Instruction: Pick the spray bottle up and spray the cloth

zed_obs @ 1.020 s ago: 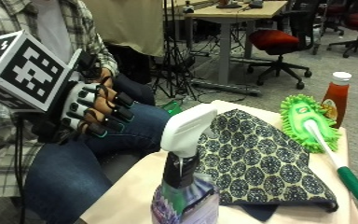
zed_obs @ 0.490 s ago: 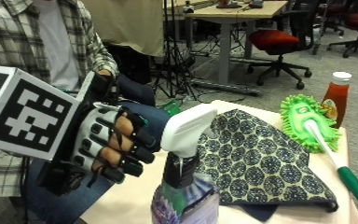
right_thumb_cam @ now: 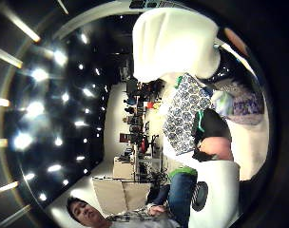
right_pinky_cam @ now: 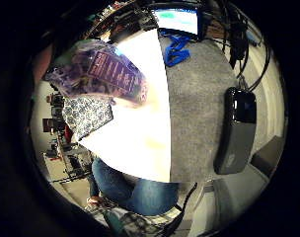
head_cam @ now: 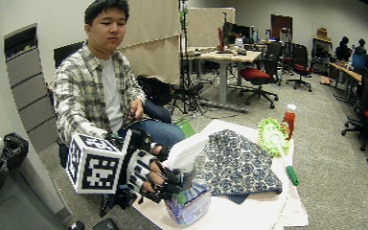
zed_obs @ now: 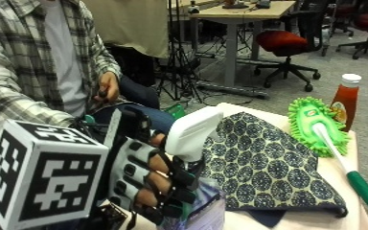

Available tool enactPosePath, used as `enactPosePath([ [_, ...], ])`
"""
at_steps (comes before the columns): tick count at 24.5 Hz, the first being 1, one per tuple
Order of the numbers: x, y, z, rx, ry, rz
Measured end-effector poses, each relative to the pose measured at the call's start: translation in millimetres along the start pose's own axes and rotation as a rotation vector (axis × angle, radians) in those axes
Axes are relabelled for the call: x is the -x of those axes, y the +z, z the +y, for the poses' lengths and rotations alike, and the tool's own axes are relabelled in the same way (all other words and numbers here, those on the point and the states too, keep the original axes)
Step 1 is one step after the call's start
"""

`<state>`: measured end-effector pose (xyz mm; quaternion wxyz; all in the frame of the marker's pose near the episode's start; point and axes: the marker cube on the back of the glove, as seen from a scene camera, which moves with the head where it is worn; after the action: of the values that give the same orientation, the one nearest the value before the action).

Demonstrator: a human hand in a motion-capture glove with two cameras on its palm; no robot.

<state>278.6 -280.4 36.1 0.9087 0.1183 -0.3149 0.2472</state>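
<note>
The spray bottle [zed_obs: 200,208] stands at the near end of the white table [zed_obs: 356,143]; it has a clear body, a purple label and a white trigger head [zed_obs: 190,130]. My gloved right hand [zed_obs: 151,179] is at its neck, just under the head, with the fingers curled round it. In the wide view the hand [head_cam: 151,173] is against the bottle [head_cam: 187,203] in the same way. The blue patterned cloth [zed_obs: 267,163] lies flat just beyond the bottle. The palm views show the bottle's label [right_pinky_cam: 108,74], the white head [right_thumb_cam: 175,42] and the cloth [right_thumb_cam: 185,114] close by.
A green fluffy duster [zed_obs: 316,123] with a white and green handle lies along the table's far side, beside a ketchup bottle [zed_obs: 345,99]. The person's bare left hand [zed_obs: 107,90] rests in the lap. Office chairs and desks stand behind.
My gloved hand has come in from beside the person's knee to the bottle, and its fingers now curl round the neck. Bottle and cloth have not moved.
</note>
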Motion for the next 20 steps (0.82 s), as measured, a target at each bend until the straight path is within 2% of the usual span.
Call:
enactPosePath([
  [4, -8, 13, -14, -0.036, -0.001, -0.095],
  [10, -12, 22, -26, -0.101, -0.079, -0.199],
  [20, -3, 22, -27, -0.103, -0.107, -0.172],
])
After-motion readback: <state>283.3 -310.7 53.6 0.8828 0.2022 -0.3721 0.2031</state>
